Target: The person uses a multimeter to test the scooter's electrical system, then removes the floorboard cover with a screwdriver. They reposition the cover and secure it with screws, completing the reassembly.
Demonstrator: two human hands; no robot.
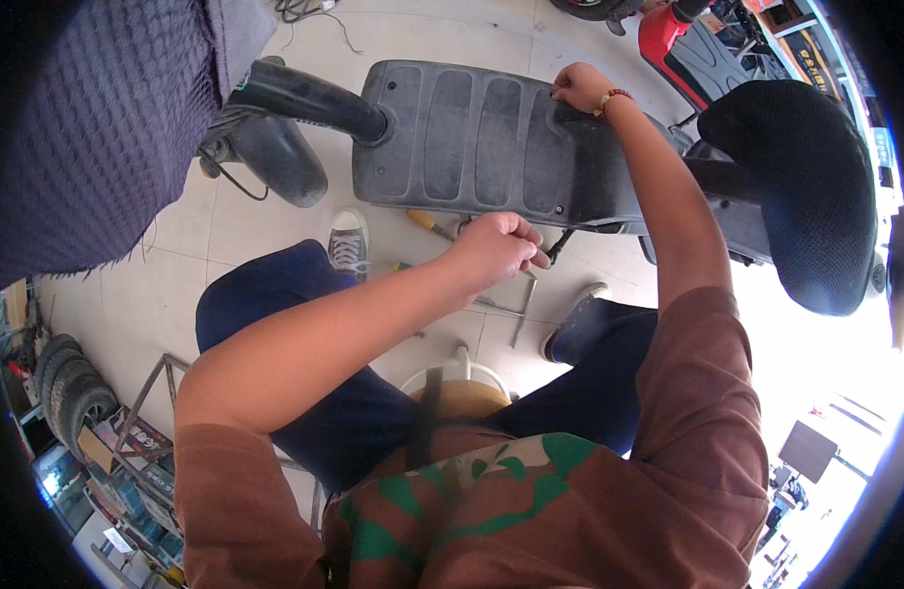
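Note:
A dark grey electric scooter deck (452, 137) with a ribbed footboard lies across in front of my knees. My right hand (577, 88), a beaded bracelet at its wrist, rests at the deck's far edge with its fingers curled together. What those fingers hold, if anything, is hidden. My left hand (499, 247) is just on the near side of the deck, thumb and fingers pinched. Anything between them is too small to make out. A short black rod (562, 244) shows beside the left fingertips, below the deck's near edge.
The scooter's black stem (309, 98) runs left under a grey quilted cover (98, 137); its black seat (815, 187) is at the right. A yellow-handled tool (429, 224) and a bent metal rod (525, 309) lie on the floor. Tyres (74, 388) stand at the left.

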